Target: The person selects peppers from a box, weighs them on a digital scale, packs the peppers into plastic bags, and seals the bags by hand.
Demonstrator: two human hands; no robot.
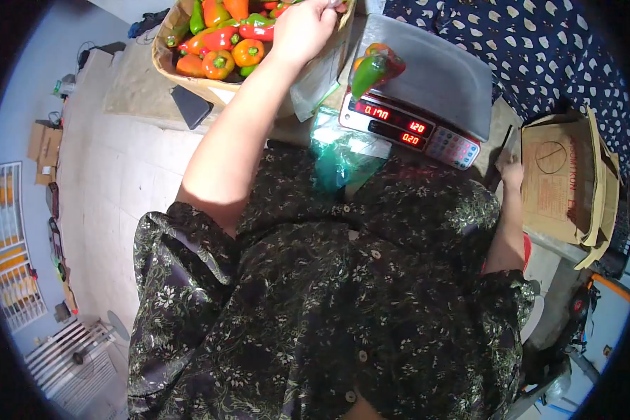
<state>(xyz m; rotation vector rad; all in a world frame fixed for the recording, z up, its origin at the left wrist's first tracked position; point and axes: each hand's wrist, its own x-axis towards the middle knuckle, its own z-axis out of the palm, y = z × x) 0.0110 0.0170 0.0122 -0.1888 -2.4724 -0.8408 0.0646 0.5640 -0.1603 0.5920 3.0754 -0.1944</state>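
Observation:
My left hand (304, 29) reaches over a basket (162, 59) of red, orange and green peppers (220, 38), its fingers curled at the top edge of the view. What they hold, if anything, is hidden. On the tray of a digital scale (441, 66) lie a green pepper (371, 73) and reddish-orange ones behind it; red digits glow on its display (395, 126). Low at the right, my right hand (511, 171) is closed beside a cardboard box (553, 175). A thin dark stick (505, 143), like a pen, rises from its fingers.
Green-tinted clear plastic bags (339, 150) lie in front of the scale. A dark phone-like slab (190, 106) is by the basket. Navy patterned cloth (532, 49) spreads behind the scale. A white rack (14, 245) stands far left on the tiled floor.

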